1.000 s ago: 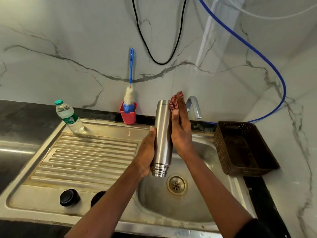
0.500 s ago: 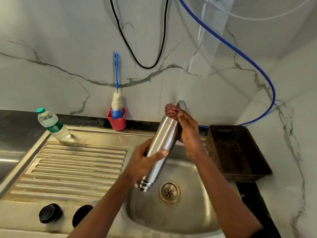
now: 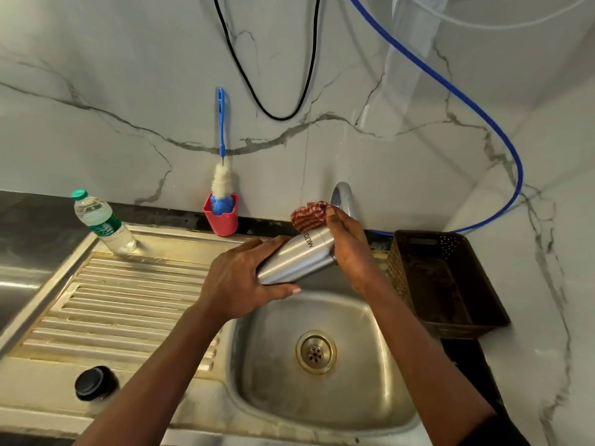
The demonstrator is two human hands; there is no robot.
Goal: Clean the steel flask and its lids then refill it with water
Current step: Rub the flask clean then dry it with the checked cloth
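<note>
Tipping further than half a second ago, the flask (image 3: pixel 299 257) is now lying almost level over the back edge of the sink (image 3: pixel 370 381). The left hand (image 3: pixel 238 278) is curling round its lower end, thumb underneath. The right hand (image 3: pixel 351 246) is wrapping the raised end and pinching a red checked cloth (image 3: pixel 307 215) against it, just below the tap (image 3: pixel 343 196). A black lid (image 3: pixel 93 383) is sitting on the drainboard, well apart from the flask.
</note>
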